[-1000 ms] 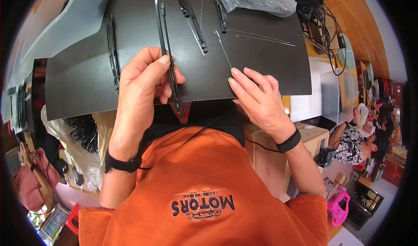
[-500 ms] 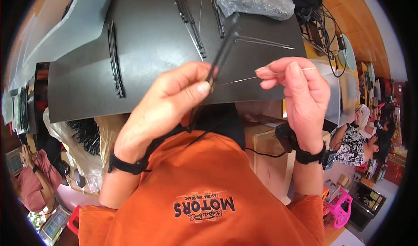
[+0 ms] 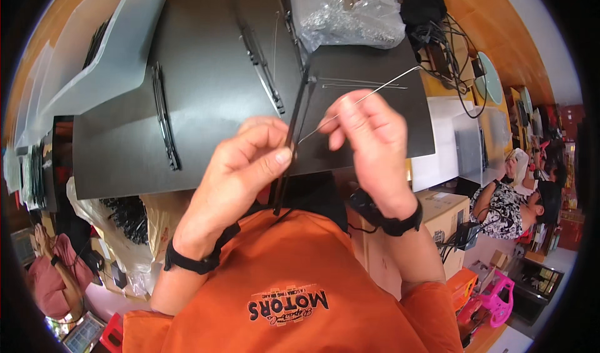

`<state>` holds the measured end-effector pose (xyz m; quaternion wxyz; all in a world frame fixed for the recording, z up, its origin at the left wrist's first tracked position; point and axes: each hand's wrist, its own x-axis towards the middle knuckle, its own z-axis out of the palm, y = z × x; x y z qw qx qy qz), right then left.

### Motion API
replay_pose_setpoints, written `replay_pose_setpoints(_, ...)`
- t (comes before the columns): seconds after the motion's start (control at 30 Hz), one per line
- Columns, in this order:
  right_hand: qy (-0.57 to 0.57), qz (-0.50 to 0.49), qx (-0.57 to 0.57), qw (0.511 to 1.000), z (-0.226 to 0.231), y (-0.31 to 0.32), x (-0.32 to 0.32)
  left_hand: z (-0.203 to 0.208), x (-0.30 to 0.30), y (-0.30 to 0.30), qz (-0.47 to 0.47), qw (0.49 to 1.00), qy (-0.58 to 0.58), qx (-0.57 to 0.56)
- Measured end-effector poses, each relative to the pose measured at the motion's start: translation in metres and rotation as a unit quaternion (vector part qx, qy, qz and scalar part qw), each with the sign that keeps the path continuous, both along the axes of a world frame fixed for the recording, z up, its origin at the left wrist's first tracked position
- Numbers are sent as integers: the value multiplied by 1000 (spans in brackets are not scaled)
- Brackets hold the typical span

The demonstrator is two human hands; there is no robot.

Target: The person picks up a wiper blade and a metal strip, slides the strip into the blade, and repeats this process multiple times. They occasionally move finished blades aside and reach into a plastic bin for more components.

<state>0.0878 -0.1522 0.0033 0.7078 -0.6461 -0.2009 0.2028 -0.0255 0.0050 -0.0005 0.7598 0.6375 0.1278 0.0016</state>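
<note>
My left hand (image 3: 234, 171) pinches a long, slim black strip (image 3: 299, 93) between thumb and fingers, holding it nearly upright over the front edge of the dark table (image 3: 206, 96). In my right hand (image 3: 375, 143) a thin metal strip (image 3: 395, 79) is held between thumb and fingertips. Its lower end meets or lies close to the black strip beside my left fingertips; exact contact cannot be told. Farther back lie two thin metal strips (image 3: 369, 84) and a jointed black strip (image 3: 259, 65). Another black strip (image 3: 164, 115) rests on the left of the table.
A clear plastic bag of metal pieces (image 3: 353, 31) sits at the back, with tangled black cables (image 3: 462, 65) right of it. A translucent bin (image 3: 115, 71) stands back left. Below the table are a bag of black strips (image 3: 128, 218) and a cardboard box (image 3: 440, 209). People sit at both sides.
My right hand has moved left, bringing the metal strip's end to the black strip beside my left fingers. The metal strip now slants up to the right. The view has shifted slightly.
</note>
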Motion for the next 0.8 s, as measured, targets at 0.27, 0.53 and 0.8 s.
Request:
replay_pose_setpoints(0.27,77,62,66,993,-15,0,0,3,5,7,31,996,23,-77)
replay_pose_setpoints(0.53,227,132,141,955,-22,-1,-2,9,5,14,34,996,33,-72)
replay_pose_setpoints(0.8,235,183,157,942,-25,-2,0,12,3,17,37,994,15,-105)
